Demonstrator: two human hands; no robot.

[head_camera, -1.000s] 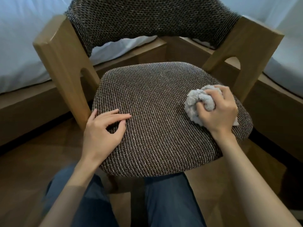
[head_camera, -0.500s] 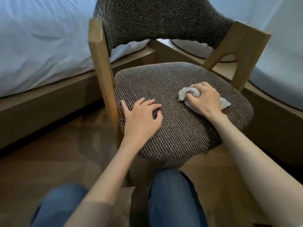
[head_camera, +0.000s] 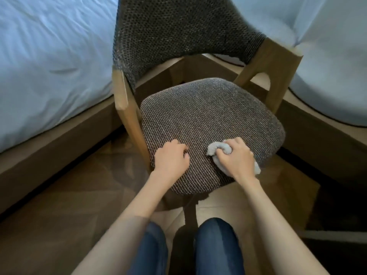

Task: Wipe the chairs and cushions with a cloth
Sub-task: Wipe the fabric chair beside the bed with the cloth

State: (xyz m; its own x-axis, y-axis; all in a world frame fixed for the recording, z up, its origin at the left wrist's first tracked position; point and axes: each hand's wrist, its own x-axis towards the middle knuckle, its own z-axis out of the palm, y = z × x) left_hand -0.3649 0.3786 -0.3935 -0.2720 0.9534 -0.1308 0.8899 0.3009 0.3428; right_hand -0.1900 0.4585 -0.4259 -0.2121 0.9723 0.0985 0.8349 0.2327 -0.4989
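A wooden chair (head_camera: pixel 272 62) with a brown woven seat cushion (head_camera: pixel 208 118) and a matching padded backrest (head_camera: pixel 178 34) stands in front of me. My right hand (head_camera: pixel 236 157) grips a bunched light-grey cloth (head_camera: pixel 215 148) and presses it on the near front part of the seat. My left hand (head_camera: pixel 170 159) rests on the front left edge of the seat, its fingers curled down onto the fabric with nothing in them.
A bed with pale blue bedding (head_camera: pixel 49 62) on a wooden frame (head_camera: pixel 59 132) runs along the left. A second bed (head_camera: pixel 327 66) sits to the right behind the chair. My knees in blue jeans (head_camera: pixel 216 245) are below the seat on the wooden floor (head_camera: pixel 69 205).
My right hand has dragged the cloth from the right side of the seat toward the near front edge. My left hand has curled its fingers. The view has pulled back and up.
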